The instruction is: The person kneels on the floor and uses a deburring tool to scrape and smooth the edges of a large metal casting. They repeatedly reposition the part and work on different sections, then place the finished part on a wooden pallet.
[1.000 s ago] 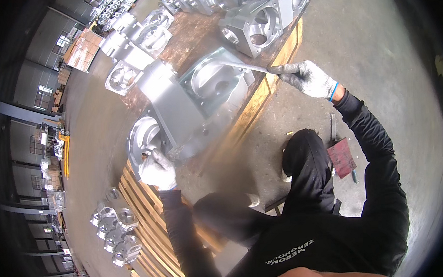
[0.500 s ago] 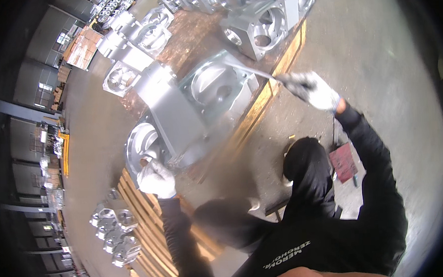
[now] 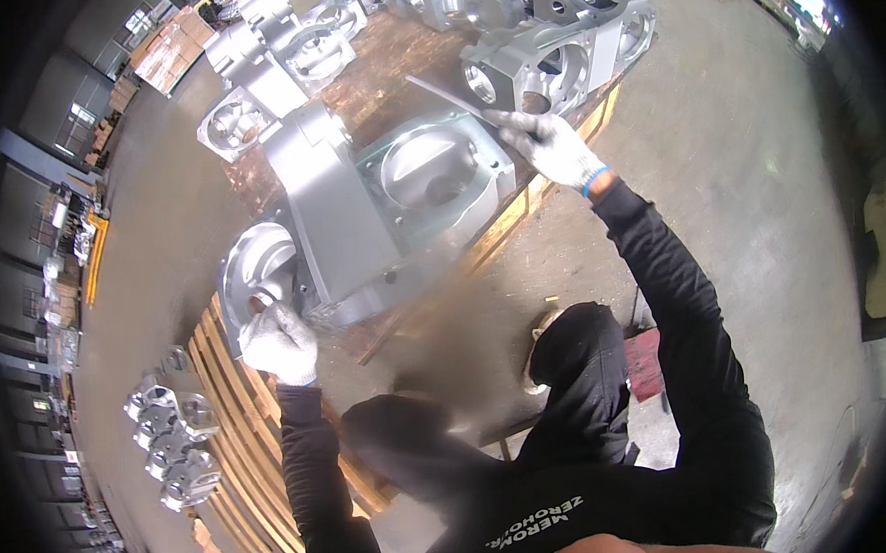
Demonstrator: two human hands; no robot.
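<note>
A large silver metal casting [image 3: 340, 222] with round openings lies at the near edge of a worn wooden work surface. My gloved left hand [image 3: 279, 347] rests at the rim of its near-left round opening, fingers curled over the edge; the fingertips are partly hidden. A slim metal file [image 3: 446, 96] is gripped in my gloved right hand [image 3: 549, 149]. It points up and to the left, near the far edge of the casting's right-hand opening [image 3: 435, 167]. I cannot tell whether the file touches the metal.
More castings stand beyond, one at the far left [image 3: 287, 74] and others at the far right [image 3: 557, 65]. Below on the left, a slatted wooden pallet [image 3: 233, 428] lies beside several smaller castings [image 3: 174, 431]. A red object [image 3: 644, 363] sits on the floor by my right leg.
My right hand has moved left and away from me with the file, bringing it to the casting's far edge. My left hand stays at the near-left opening. The whole view has shifted slightly.
</note>
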